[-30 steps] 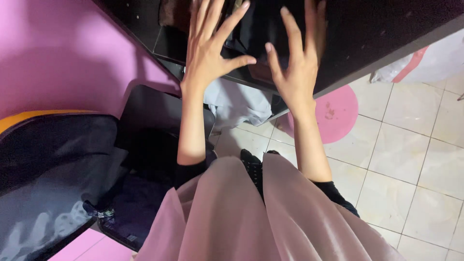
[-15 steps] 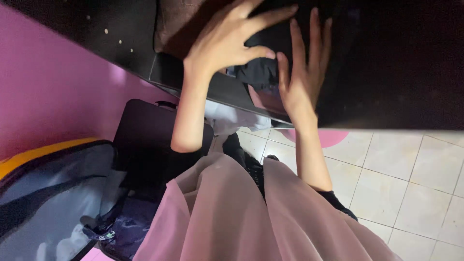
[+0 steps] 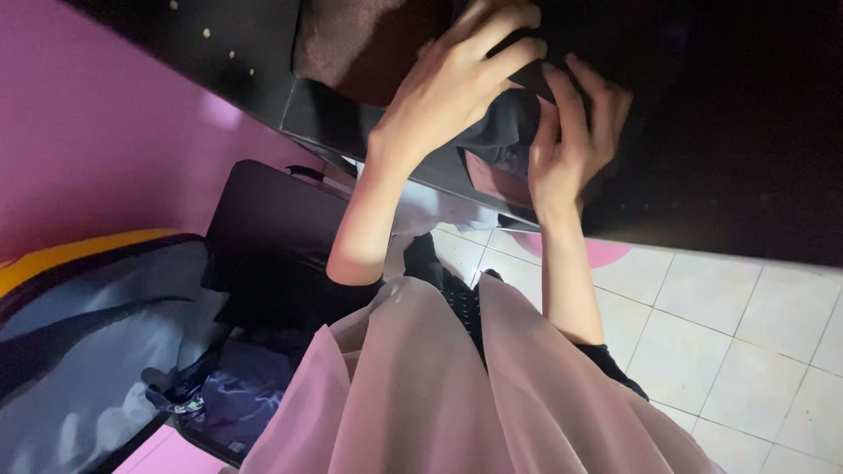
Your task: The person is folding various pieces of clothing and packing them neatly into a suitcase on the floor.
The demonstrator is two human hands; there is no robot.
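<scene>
Pink wall and pale floor tiles frame one dark cabinet, seen from the head camera. Two hands work inside its shelf: the left hand curls its fingers over one dark folded garment, and the right hand grips its near edge. One brown cloth lies just left. One open suitcase sits near left.

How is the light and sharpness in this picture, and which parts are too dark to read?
Head view: the dark shelf interior is nearly black; the left hand and right hand are dimly lit and slightly soft on a dark garment; the tiled floor is brightest.
</scene>
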